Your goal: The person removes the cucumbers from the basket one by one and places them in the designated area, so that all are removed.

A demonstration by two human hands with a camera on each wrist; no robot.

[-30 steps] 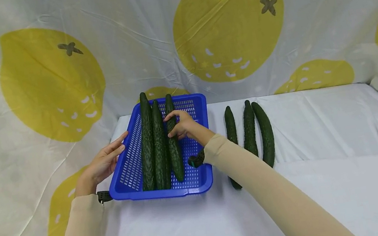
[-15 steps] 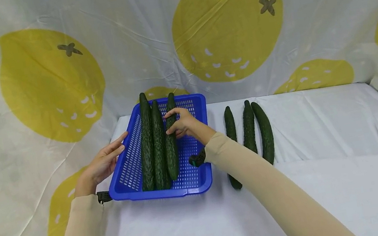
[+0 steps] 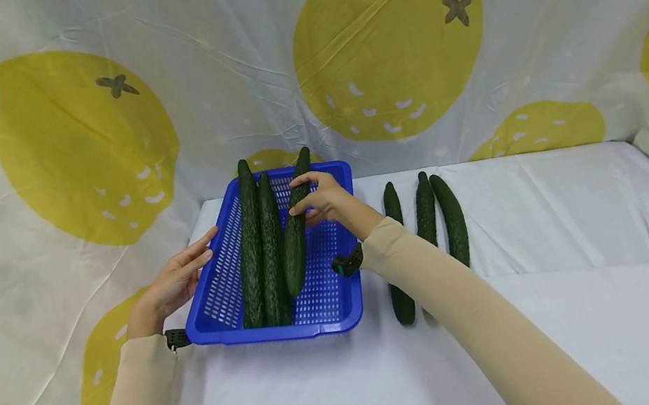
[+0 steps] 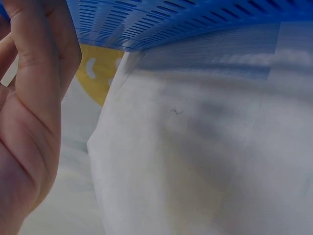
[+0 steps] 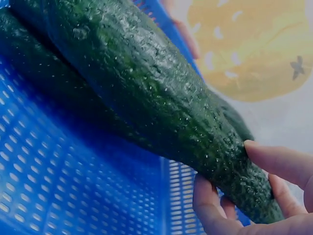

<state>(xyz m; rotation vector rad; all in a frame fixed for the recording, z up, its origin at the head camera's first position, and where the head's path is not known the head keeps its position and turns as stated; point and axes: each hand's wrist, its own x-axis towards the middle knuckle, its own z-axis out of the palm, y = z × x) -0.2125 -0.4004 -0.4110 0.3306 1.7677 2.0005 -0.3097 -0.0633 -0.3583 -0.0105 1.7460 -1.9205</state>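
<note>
In the head view, my right hand (image 3: pixel 327 200) pinches a dark green cucumber (image 3: pixel 296 253) near its far end, thumb on one side and fingers on the other. This cucumber slants inside a blue perforated basket (image 3: pixel 349 298), its far end rising above the back rim. The right wrist view shows the fingertips (image 5: pixel 208 196) against its bumpy skin. Two more cucumbers, an outer one (image 3: pixel 251 256) and an inner one (image 3: pixel 273 260), lie side by side at the basket's left. My left hand (image 3: pixel 175 286) rests its extended fingers at the left rim; part of it is hidden.
Right of the basket, three cucumbers lie on the white-covered table (image 3: pixel 574 333): a left one (image 3: pixel 404 303), a middle one (image 3: pixel 426 211) and a curved one (image 3: pixel 453 221). My right sleeve (image 3: pixel 477 320) partly covers them. A lemon-print cloth (image 3: pixel 237 53) hangs behind.
The pinched cucumber has tilted, its near end shifting left towards the other two and its far end moving right and upward. My right hand has moved slightly back and right; the left stays put.
</note>
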